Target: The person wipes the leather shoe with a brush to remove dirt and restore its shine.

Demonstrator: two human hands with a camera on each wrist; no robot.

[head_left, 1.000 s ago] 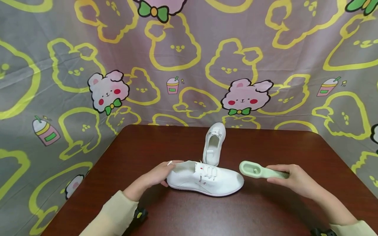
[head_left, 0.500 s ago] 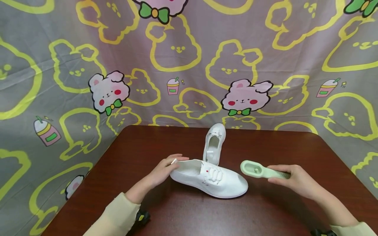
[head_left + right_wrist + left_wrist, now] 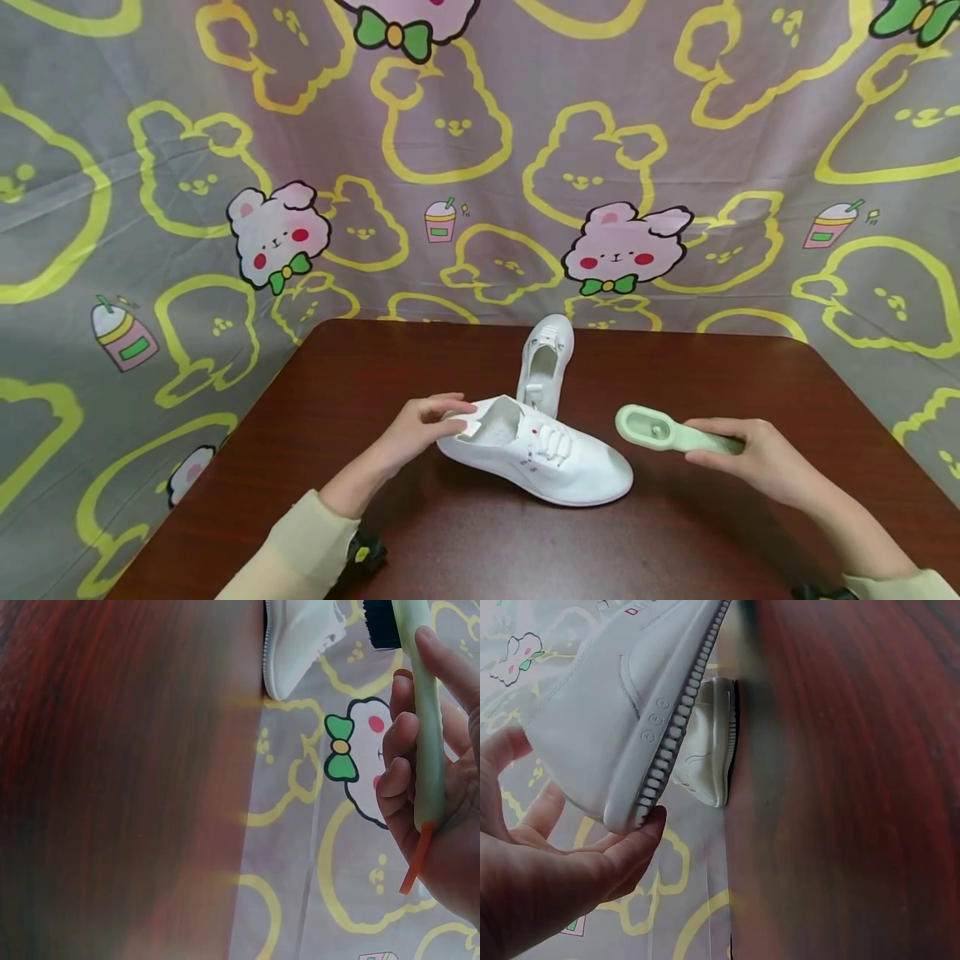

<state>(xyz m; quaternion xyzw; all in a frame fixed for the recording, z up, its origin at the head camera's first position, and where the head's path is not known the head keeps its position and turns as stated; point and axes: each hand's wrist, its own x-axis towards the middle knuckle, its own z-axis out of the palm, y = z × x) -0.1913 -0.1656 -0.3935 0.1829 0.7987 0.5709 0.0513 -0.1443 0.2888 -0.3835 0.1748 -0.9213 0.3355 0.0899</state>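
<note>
My left hand [image 3: 416, 429] grips a white lace-up shoe [image 3: 577, 467] by its heel, thumb at the pull tab. In the left wrist view fingers [image 3: 641, 844] curl under the ridged sole and the heel of the shoe [image 3: 592, 727] is raised. The toe points right, low over the table. My right hand [image 3: 761, 458] holds a pale green shoe brush [image 3: 652, 429] by its handle, the brush head a short way right of the toe. Dark bristles [image 3: 382, 626] and an orange cord [image 3: 416, 862] show on the brush in the right wrist view.
A second white shoe [image 3: 555, 333] stands behind the held one, toe toward the back; its heel end is partly hidden. Both are at a dark red-brown table [image 3: 375, 358]. A cartoon-printed cloth [image 3: 495, 200] hangs around the back and sides.
My left hand has lifted and tilted the shoe's heel, with its opening turning more toward me and its toe shifting slightly right. The brush has barely moved, slightly right.
</note>
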